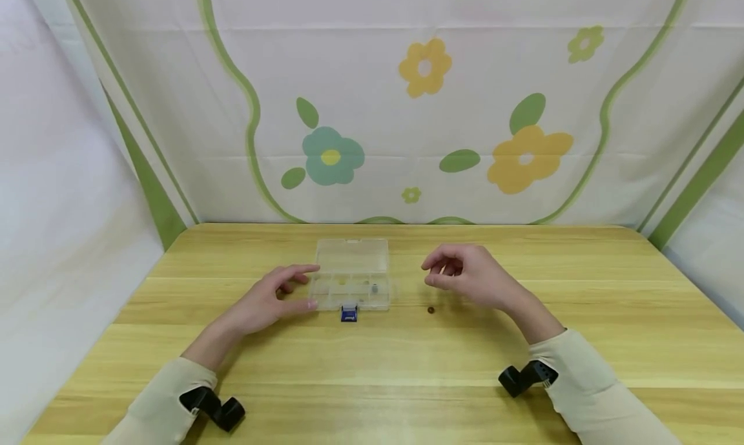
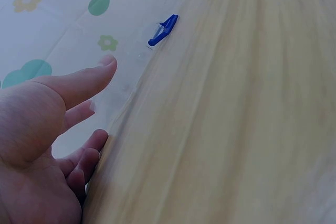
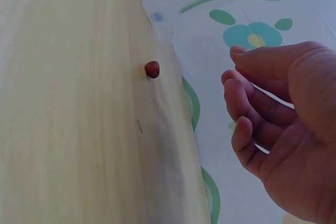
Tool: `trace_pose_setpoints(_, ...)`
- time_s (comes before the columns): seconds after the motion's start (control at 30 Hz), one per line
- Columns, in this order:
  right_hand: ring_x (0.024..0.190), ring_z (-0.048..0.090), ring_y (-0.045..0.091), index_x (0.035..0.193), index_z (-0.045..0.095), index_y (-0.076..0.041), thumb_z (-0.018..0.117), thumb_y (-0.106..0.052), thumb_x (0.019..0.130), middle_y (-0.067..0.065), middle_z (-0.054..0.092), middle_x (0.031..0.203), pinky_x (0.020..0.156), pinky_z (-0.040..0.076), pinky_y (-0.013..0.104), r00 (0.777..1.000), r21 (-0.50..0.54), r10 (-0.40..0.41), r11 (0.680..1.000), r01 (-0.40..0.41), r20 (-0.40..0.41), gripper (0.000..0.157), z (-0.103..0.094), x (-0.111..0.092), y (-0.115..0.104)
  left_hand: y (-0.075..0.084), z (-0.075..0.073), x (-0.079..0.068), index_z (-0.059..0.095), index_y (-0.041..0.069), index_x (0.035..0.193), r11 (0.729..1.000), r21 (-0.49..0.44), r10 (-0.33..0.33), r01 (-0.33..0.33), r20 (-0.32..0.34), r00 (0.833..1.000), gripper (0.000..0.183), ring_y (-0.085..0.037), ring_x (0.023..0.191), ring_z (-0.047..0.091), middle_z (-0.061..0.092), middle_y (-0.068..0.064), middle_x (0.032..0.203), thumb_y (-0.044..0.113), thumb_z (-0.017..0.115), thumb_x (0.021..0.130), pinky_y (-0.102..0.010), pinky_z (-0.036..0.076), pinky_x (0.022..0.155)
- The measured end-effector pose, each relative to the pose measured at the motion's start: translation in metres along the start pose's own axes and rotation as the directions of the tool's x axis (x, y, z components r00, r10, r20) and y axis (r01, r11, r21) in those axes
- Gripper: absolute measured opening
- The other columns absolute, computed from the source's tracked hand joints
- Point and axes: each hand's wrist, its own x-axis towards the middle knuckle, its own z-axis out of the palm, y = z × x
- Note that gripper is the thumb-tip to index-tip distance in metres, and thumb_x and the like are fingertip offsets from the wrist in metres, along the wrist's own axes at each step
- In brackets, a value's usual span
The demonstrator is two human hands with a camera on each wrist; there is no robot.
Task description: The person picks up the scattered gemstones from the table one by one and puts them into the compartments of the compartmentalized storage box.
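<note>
A clear plastic compartment box [image 1: 352,256] stands with its lid raised at the back and a blue latch [image 1: 349,314] at its front. A few small pieces lie in its compartments, among them a greyish one [image 1: 374,289]. My left hand [image 1: 273,300] is at the box's left side, thumb and index finger extended with their tips right at its edge. To the right of the box lies a small reddish-brown bead [image 3: 152,70] on the table. My right hand [image 1: 465,274] hovers beyond the bead, fingers loosely bent, with nothing between them.
The wooden table [image 1: 372,380] ends at a white cloth backdrop [image 1: 372,96] printed with flowers, just behind the box. Each sleeved wrist carries a black camera mount, one on the left [image 1: 212,407] and one on the right [image 1: 527,376].
</note>
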Motion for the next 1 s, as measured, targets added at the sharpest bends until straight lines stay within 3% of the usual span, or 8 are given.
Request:
trace_pose_setpoints(0.37,0.082,0.067,0.019,0.112,0.076,-0.004,0.078,-0.010,0.096,0.004,0.075,0.094,0.074,0.054,0.025,0.989,0.060,-0.027,0.998,0.019,0.145,0.017,-0.001,0.001,0.016,0.000,0.000,0.001,0.051,0.028,0.158,1.000,-0.004,0.002,-0.002,0.010,1.000,0.069,-0.033,0.127,0.048,0.053,-0.014,0.150,0.042,0.078,0.097,-0.049,0.043,0.099)
trace_pose_setpoints(0.7,0.085,0.066,0.020,0.110,0.075,-0.006,0.077,-0.011,0.096,0.005,0.073,0.092,0.076,0.055,0.026,0.950,0.084,0.003,0.996,-0.031,0.313,0.015,0.000,0.000,0.020,0.001,-0.001,0.001,0.051,0.027,0.158,1.000,-0.001,0.004,-0.004,0.005,1.000,0.069,-0.032,0.127,0.048,0.053,-0.013,0.149,0.042,0.078,0.096,-0.049,0.043,0.099)
trace_pose_setpoints(1.0,0.079,0.062,0.017,0.103,0.077,-0.009,0.082,-0.014,0.093,0.003,0.071,0.087,0.072,0.052,0.024,0.941,0.061,0.018,0.997,-0.041,0.339,0.012,0.005,-0.002,0.018,0.000,0.000,0.001,0.050,0.028,0.158,1.000,0.008,0.003,-0.003,0.010,1.000,0.069,-0.032,0.126,0.048,0.053,-0.014,0.149,0.043,0.078,0.097,-0.046,0.042,0.098)
